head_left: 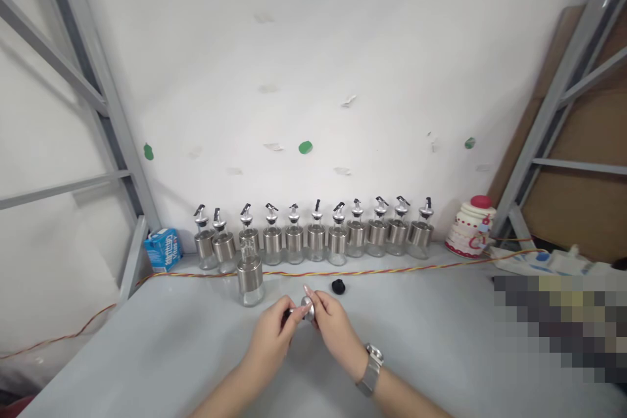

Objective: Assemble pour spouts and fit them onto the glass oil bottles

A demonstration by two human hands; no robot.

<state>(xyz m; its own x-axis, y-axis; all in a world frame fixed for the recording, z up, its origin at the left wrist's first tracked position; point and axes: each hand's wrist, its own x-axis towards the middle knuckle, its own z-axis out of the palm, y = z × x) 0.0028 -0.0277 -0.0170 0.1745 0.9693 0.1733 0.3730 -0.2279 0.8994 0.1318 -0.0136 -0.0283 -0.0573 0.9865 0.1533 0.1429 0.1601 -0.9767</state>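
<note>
Just above the table's near middle, my left hand and my right hand meet around a silver pourer top. Fingers of both hands are closed on it, and a dark part pokes out at the left hand's fingers. Beyond the left hand stands a glass oil bottle with a steel sleeve and no top on its neck. A small black stopper piece lies on the table past the right hand. My right wrist wears a metal watch.
Along the wall runs a row of several glass bottles with silver pourers. A blue carton is at the left, a white jar with a red lid at the right. A twisted red-yellow cord crosses the grey table.
</note>
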